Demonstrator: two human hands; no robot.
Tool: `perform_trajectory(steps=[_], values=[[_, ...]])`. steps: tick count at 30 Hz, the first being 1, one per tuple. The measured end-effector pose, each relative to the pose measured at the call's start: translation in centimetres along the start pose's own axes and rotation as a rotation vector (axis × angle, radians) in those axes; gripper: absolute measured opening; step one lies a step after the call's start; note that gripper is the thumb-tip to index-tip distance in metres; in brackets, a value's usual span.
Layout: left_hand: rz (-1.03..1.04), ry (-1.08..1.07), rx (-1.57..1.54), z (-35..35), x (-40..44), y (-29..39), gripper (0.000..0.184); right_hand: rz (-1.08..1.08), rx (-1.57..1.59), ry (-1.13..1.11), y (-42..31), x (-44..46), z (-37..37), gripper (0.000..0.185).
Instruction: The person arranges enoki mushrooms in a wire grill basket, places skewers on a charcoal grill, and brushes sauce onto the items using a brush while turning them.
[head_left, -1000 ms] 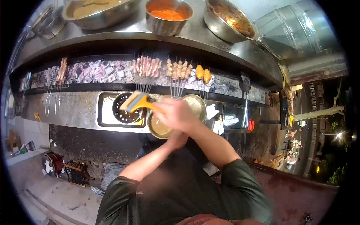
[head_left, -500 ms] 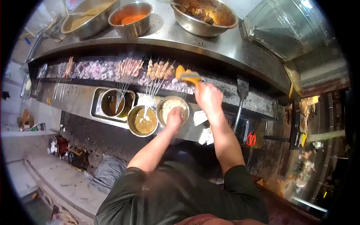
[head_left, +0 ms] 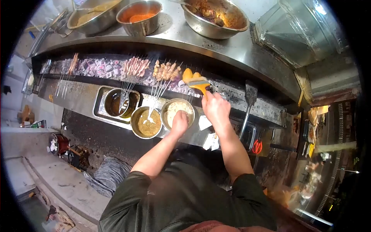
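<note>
My right hand (head_left: 217, 109) is closed on the orange handle of a brush (head_left: 198, 83). The brush head touches or hovers just at the yellow-orange skewered pieces (head_left: 188, 74) on the grill. Over the pale-filled bowl (head_left: 168, 120), my left hand (head_left: 180, 123) has its fingers closed around the lower ends of thin skewers, largely hidden. Meat skewers (head_left: 166, 72) lie left of the yellow pieces, with a bunch of pinkish skewers (head_left: 135, 67) farther left.
A bowl of brownish sauce (head_left: 147, 128) and a dark pot in a metal tray (head_left: 101, 112) stand at the left. Three steel bowls, one with red powder (head_left: 139, 23), line the back shelf. A metal spatula (head_left: 247, 108) and red-handled scissors (head_left: 257, 147) lie right.
The brush went from above the dark pot to the yellow pieces, in my right hand. My left hand moved from beneath my right wrist to the skewer ends over the pale-filled bowl. The view shifted.
</note>
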State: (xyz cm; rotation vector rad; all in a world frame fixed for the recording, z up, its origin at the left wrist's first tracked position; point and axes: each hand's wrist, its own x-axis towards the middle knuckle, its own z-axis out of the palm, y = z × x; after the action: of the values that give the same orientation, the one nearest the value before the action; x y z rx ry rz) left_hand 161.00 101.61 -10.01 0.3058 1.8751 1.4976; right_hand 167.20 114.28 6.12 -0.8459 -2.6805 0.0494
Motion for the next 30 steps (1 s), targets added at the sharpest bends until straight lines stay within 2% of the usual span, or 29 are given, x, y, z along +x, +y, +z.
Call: perform_trajectory(steps=[2,6,7,11,14,15,17,19,22,23,25,26,28,30], values=[[0.010,0.028,0.094,0.0,-0.8,1.2,0.029,0.008,-0.049,-0.082,0.5,-1.5,0.6,0.021],[0.134,0.038,0.318,-0.1,-1.1,2.2,0.033,0.062,0.023,0.017,1.0,-1.5,-1.4,0.022],[0.086,0.011,0.323,-0.2,-1.8,3.7,0.042,0.062,0.010,-0.048,1.5,-1.1,-1.0,0.023],[0.219,0.064,0.574,0.2,-1.7,4.2,0.064,0.086,0.084,0.094,2.0,1.8,-2.4,0.019],[0.053,0.007,0.639,0.5,-1.5,6.0,0.056,0.071,0.007,0.032,1.5,4.9,0.5,0.019],[-0.037,-0.011,0.695,0.4,-1.7,7.2,0.046,0.034,-0.012,-0.001,0.9,5.2,1.9,0.020],[-0.045,0.002,0.774,0.3,-0.6,5.9,0.041,-0.060,-0.006,-0.099,0.7,5.1,4.7,0.018],[-0.067,-0.023,0.907,-0.2,-0.9,7.1,0.035,-0.019,0.039,-0.049,0.8,4.3,3.0,0.018],[-0.045,-0.086,0.936,-1.4,-0.9,7.3,0.034,0.076,0.089,0.006,2.2,3.0,-2.3,0.018],[0.016,-0.112,0.868,-1.6,-0.9,7.1,0.033,0.100,0.125,0.109,3.1,2.3,-3.4,0.020],[0.146,-0.169,0.729,-1.6,-0.8,5.7,0.031,0.149,0.154,0.164,5.2,1.1,-4.8,0.021],[0.472,-0.097,0.543,-1.2,0.7,1.3,0.027,0.167,0.144,0.193,5.5,0.7,-5.5,0.022],[-0.161,-0.452,-0.190,-1.1,0.2,2.9,0.024,0.218,0.125,0.132,5.3,0.6,-5.8,0.025],[-0.356,-0.550,-0.504,-1.3,0.0,4.4,0.023,0.248,0.102,0.024,4.6,0.8,-5.0,0.025]])
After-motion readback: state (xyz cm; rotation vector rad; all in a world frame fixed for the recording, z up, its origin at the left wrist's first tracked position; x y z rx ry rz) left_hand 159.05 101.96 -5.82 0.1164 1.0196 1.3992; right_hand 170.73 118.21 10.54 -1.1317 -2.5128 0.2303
